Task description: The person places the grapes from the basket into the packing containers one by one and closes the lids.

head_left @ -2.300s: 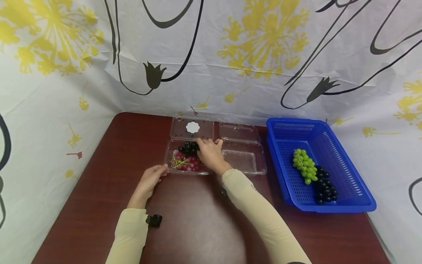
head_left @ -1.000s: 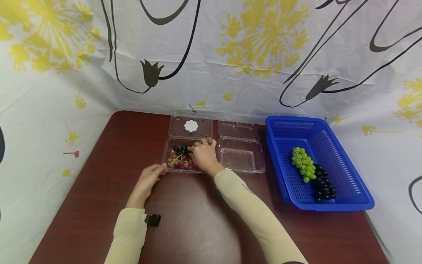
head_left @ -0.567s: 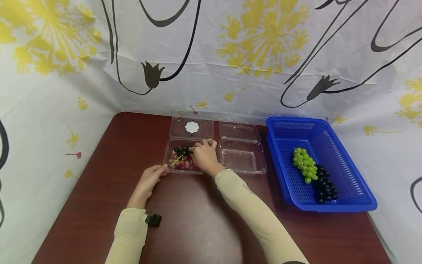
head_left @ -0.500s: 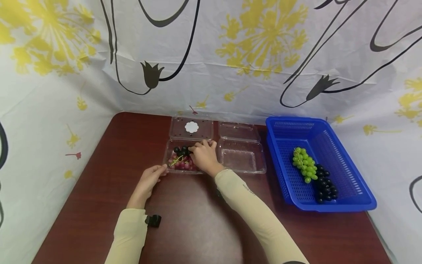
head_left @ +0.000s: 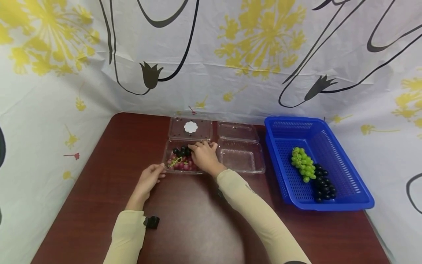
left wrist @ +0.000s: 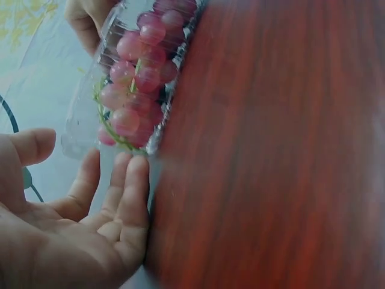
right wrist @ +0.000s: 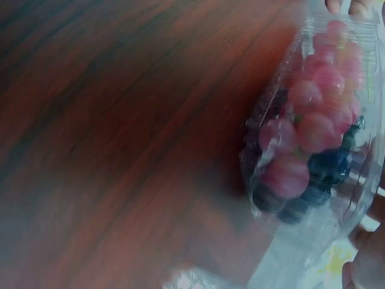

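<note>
The red grapes (head_left: 184,164) lie in the left clear box (head_left: 170,146), along its near side. Their bunch runs left to right, with a green stem (head_left: 177,160) showing at the left end. The black grapes (head_left: 180,150) sit just behind them, and their right end is under the right hand (head_left: 205,157). The left clear box also runs long from left to right, and its lid (head_left: 179,130) is folded back on the far side.

The right hand bends down over the right part of the box. Its fingertips are hidden, so I cannot tell if it grips any grapes. Its arm slants up from the bottom right. The left hand (head_left: 149,180) has its fingers loose and nearly straight. Their tips touch the box's left end, near the front corner, and it grips nothing.

The right clear box (head_left: 239,156) is just beside. Farther right, a blue basket (head_left: 339,157) holds green grapes (head_left: 303,164).
</note>
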A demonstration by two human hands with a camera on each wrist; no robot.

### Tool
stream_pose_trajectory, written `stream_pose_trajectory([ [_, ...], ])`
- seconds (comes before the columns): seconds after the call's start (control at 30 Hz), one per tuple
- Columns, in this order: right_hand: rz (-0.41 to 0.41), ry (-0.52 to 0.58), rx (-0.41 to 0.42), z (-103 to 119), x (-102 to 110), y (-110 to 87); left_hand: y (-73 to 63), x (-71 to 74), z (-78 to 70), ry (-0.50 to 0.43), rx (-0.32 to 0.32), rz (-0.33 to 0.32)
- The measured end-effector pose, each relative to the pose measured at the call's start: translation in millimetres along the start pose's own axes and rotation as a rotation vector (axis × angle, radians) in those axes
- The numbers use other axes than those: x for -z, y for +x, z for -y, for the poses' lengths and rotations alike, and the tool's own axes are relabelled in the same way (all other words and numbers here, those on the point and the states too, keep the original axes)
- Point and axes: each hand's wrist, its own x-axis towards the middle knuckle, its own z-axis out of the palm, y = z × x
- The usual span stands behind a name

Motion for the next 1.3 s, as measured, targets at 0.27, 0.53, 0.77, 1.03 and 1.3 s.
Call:
stream_pose_trajectory([
  [0.27, -0.128, 0.005, 0.015, -16, 12, 2.6, 6.5, 11.2, -6.3, -0.03, 0.012, -0.037],
  [0.53, -0.118, -0.006, -0.145, -36, 21, 5.8, 21.2, 22.4, -31.1, -0.053, -0.033, -0.039],
  [0.77, -0.082, 0.086, -0.289, -50, 19, 6.5, 40.3, 26.6, -56.1, -0.089, -0.031, -0.012],
  [1.03, 0.003, 0.172, -0.417, -60, 17, 7.0, 59.8, 24.4, -64.0, -0.109, -0.002, 0.09],
  [1.3, 0.022, 0.23, -0.427, -66, 18, 5.8, 69.2, 17.6, -57.9, -0.174, -0.008, 0.138],
])
